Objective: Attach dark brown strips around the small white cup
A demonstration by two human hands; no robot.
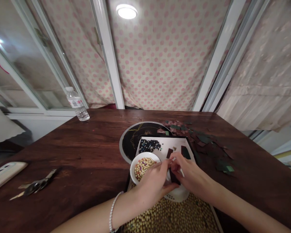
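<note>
My left hand (pixel 154 183) is closed around a dark brown flat piece (pixel 174 178), thumb along its lower edge. My right hand (pixel 188 170) meets it at the top of the piece, fingertips pinched together; what lies between them is too small to make out. Below both hands is a white bowl (pixel 181 195), partly covered, with a few dark specks inside. Beside my left hand stands another white bowl (pixel 133 168) of pale, orange and purple beads. Behind the hands, a white tray (pixel 166 142) with a black rim holds black beads (pixel 147 145) and dark flat pieces (pixel 185 152).
Many tan beads (pixel 174 216) fill a tray nearest me. A round black mat (pixel 129 139) lies under the white tray. Brown and green scraps (pixel 203 139) are scattered at right. Keys (pixel 36 185), a phone (pixel 6 173) and a water bottle (pixel 78 104) are on the left of the wooden table (pixel 87 145).
</note>
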